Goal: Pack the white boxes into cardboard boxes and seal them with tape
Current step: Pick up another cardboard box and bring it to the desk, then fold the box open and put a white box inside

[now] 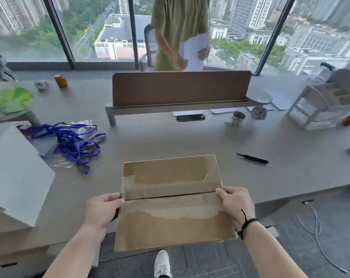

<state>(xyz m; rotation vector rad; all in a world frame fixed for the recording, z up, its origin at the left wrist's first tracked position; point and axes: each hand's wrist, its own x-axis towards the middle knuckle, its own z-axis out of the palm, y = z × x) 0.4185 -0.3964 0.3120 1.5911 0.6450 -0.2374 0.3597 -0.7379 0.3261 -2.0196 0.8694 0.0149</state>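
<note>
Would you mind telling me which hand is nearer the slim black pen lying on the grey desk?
Right. The right hand sits below-left of the black pen; the left hand grips the cardboard box's far side.

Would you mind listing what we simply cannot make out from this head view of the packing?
- Cardboard box: its closed flaps hide any contents.
- Tape roll: none shows in the view.
- White box: cut off by the left edge.
- Left hand and right hand: fingers go behind the box sides, so the grip is partly hidden.
- Black tool: too small to identify.
</note>
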